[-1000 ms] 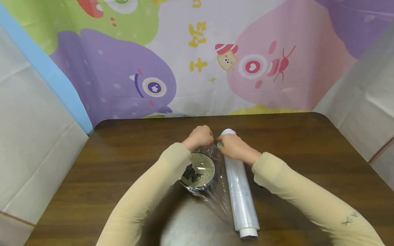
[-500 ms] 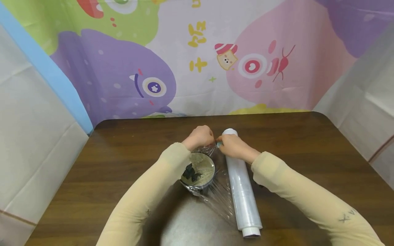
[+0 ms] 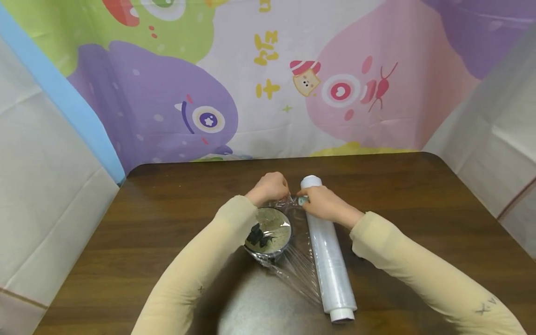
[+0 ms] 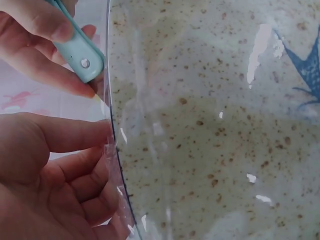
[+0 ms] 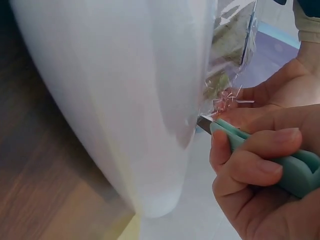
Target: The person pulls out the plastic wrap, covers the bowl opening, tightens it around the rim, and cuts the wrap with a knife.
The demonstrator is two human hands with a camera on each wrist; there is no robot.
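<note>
A patterned bowl [image 3: 276,223] stands at mid-table under clear plastic wrap [image 3: 299,267]. The wrap stretches from the bowl to a plastic wrap roll [image 3: 331,270] lying lengthwise on its right. Beyond the bowl's far rim, my left hand [image 3: 273,187] pinches the bunched wrap; in the left wrist view its thumb and fingers meet at the bowl's edge. My right hand [image 3: 324,202] is above the roll's far end and grips a small teal-handled knife [image 5: 300,175]. The blade [image 5: 204,124] reaches the wrap beside the roll. Dark reflections show on the film over the bowl.
The dark wooden table [image 3: 176,223] extends around the bowl and roll. A printed cartoon curtain [image 3: 268,125] hangs behind its far edge, with pale panels at both sides. A bright glare lies on the table in front of the bowl.
My right hand has shifted slightly right and toward me with the knife. The left hand keeps its pinch on the wrap, and the roll's near end has shifted slightly right.
</note>
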